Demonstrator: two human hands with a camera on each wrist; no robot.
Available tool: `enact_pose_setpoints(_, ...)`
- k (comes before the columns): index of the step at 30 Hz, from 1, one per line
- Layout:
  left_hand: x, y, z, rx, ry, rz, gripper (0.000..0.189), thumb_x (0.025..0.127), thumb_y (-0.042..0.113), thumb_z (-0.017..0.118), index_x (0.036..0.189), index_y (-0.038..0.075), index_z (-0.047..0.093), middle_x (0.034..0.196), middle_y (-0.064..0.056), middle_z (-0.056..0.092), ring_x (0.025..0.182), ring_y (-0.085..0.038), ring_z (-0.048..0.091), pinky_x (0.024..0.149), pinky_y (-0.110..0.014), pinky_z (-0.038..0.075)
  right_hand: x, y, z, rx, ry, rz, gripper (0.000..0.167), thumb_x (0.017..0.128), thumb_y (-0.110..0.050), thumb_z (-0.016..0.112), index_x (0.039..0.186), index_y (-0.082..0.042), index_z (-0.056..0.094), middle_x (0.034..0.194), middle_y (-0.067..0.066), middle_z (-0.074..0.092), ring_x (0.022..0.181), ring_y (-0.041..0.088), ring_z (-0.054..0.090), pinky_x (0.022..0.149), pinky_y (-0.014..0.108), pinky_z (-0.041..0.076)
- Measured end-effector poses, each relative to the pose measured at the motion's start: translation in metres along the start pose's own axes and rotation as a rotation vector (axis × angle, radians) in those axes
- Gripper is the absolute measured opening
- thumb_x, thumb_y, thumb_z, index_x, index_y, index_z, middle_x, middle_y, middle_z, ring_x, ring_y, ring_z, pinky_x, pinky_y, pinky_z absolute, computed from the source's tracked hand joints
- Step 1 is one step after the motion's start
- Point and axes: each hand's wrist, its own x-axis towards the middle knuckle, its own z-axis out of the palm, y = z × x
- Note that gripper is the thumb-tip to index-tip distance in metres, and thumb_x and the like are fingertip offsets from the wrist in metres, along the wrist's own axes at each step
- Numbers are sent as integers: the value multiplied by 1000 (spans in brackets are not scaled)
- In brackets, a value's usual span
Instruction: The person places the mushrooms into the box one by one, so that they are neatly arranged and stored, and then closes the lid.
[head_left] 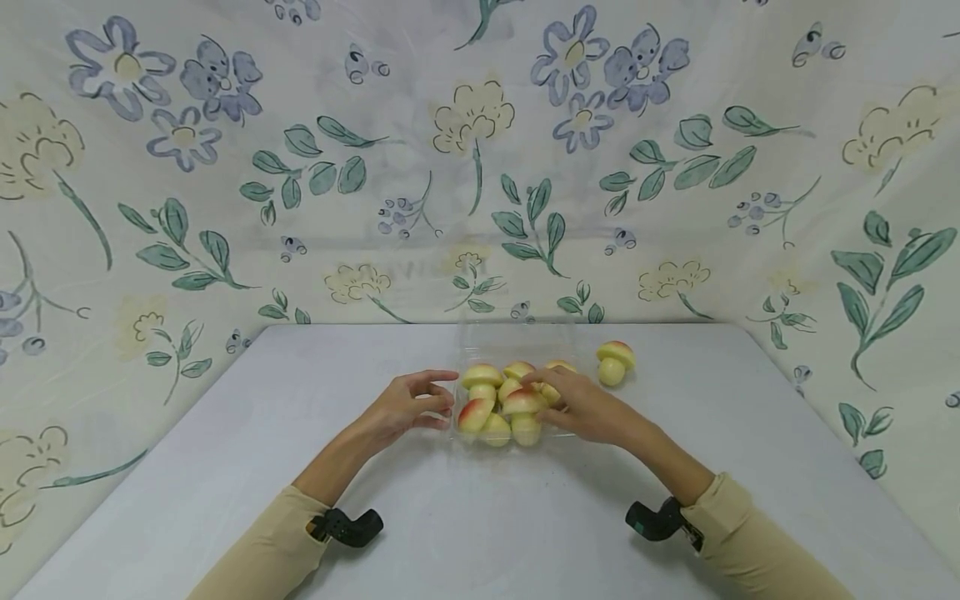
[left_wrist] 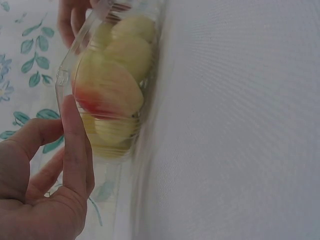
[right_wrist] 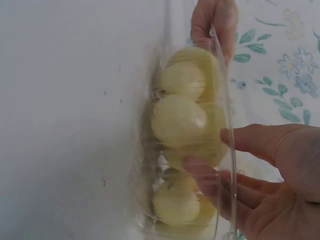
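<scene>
A clear plastic box (head_left: 465, 435) stands on the table, holding several pale yellow toy mushrooms (head_left: 482, 379) with red-tinged caps. My left hand (head_left: 401, 408) is at the box's left end, fingers extended. In the left wrist view its fingertips (left_wrist: 70, 107) touch the box's rim. Over the right part of the box, my right hand (head_left: 588, 404) has its thumb and fingers around the cap of a front mushroom (head_left: 525, 402). Through the clear wall in the right wrist view, some of its fingers (right_wrist: 202, 175) show beside the mushrooms.
Another toy mushroom (head_left: 613, 364) stands on the table just right of the box. The clear lid (head_left: 517, 335) is raised at the back. Behind the white table (head_left: 480, 517) hangs a flower-patterned cloth (head_left: 420, 167).
</scene>
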Motion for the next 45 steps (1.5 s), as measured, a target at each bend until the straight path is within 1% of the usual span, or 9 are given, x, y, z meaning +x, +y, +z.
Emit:
enact_pose_setpoints(5, 1, 0, -1, -10, -18, 18, 52, 93, 6, 64, 142, 4, 48, 98, -6, 60, 86, -16, 64, 74, -27, 62, -2, 6, -8, -38, 31, 20, 48, 92, -5, 65, 138, -6, 50, 136, 16, 56, 121, 32, 57, 86, 27, 59)
enact_pose_setpoints(11, 1, 0, -1, -6, -16, 16, 51, 93, 6, 65, 142, 3, 49, 98, -7, 60, 86, -16, 64, 74, -27, 62, -5, 8, -15, -63, 43, 37, 46, 93, -6, 64, 137, -4, 51, 135, 18, 58, 121, 34, 57, 88, 36, 57)
enact_pose_setpoints(14, 1, 0, -1, -1, -13, 14, 51, 93, 6, 65, 142, 3, 49, 98, -7, 60, 86, -17, 64, 74, -28, 62, -6, 8, -20, -21, 31, 71, 46, 94, -7, 64, 138, -5, 50, 138, 18, 55, 111, 32, 63, 83, 33, 59)
enact_pose_setpoints(18, 1, 0, -1, -4, -14, 12, 51, 93, 6, 65, 141, 4, 49, 98, -7, 60, 86, -17, 64, 75, -28, 62, -8, 8, -29, 53, 23, 142, 46, 95, -9, 62, 139, -8, 49, 140, 19, 52, 96, 27, 69, 73, 27, 60)
enact_pose_setpoints(21, 1, 0, -1, -9, -13, 13, 51, 93, 6, 65, 141, 4, 50, 98, -7, 60, 87, -17, 64, 74, -28, 62, -9, 10, -38, 58, 49, 159, 47, 95, -10, 63, 139, -9, 48, 138, 23, 52, 93, 29, 71, 72, 28, 60)
enact_pose_setpoints(27, 1, 0, -1, -13, -12, 11, 51, 93, 6, 65, 141, 4, 49, 97, -6, 60, 86, -16, 64, 74, -27, 62, -13, 15, -53, 21, 91, 190, 48, 95, -11, 64, 140, -10, 48, 137, 24, 53, 93, 32, 72, 70, 30, 61)
enact_pose_setpoints(34, 0, 0, 0, -7, -12, 11, 51, 93, 6, 65, 142, 3, 49, 98, -6, 60, 86, -16, 64, 74, -27, 62, -17, 20, -63, -20, 137, 222, 48, 95, -16, 64, 140, -10, 49, 136, 23, 55, 104, 38, 68, 76, 38, 62)
enact_pose_setpoints(37, 0, 0, 0, -13, -11, 10, 52, 93, 6, 64, 142, 3, 48, 98, -6, 60, 86, -17, 64, 74, -28, 62, -18, 24, -65, -40, 149, 236, 48, 95, -19, 65, 140, -10, 49, 136, 22, 56, 104, 37, 68, 78, 40, 62)
enact_pose_setpoints(45, -1, 1, 1, -5, -5, 7, 51, 93, 5, 64, 142, 3, 49, 98, -6, 60, 86, -17, 64, 74, -28, 62, -20, 34, -71, -15, 159, 293, 48, 96, -20, 64, 140, -10, 49, 139, 23, 53, 104, 35, 68, 77, 36, 62)
